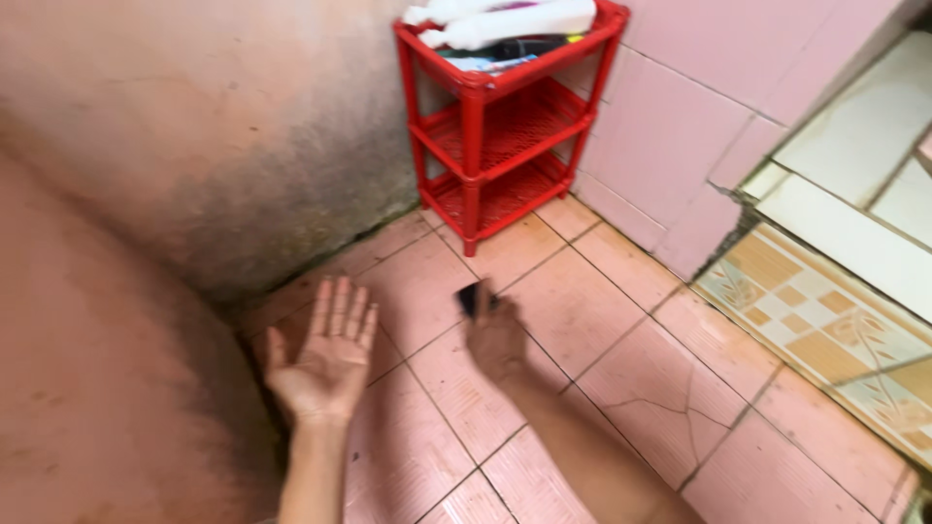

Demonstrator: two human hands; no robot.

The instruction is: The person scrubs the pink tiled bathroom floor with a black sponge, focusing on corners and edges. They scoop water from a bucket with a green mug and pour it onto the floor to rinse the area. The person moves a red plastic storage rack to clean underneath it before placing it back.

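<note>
Above the pink tiled floor (pixel 621 349), in a corner of a washroom, both bare hands were held out in front of the person. Palm up and empty, the left hand (pixel 325 359) had its fingers spread and straight, close to the stained plaster wall (pixel 223 126). Beside it, the right hand (pixel 495 335) was closed around a small dark object (pixel 470 297), too blurred to name, whose upper end stuck out above the fingers. Further back, in the corner, stood a red plastic three-tier rack (pixel 473 146). Its top shelf carried white plastic bottles (pixel 515 21) lying on their sides, with a dark tube-shaped item (pixel 524 46) beneath them; the middle and bottom shelves held nothing that could be made out. Pink wall tiles (pixel 699 107) rose to the right of the rack, and a raised ledge with patterned yellow and green tiles (pixel 825 320) ran along the right edge of the floor.
</note>
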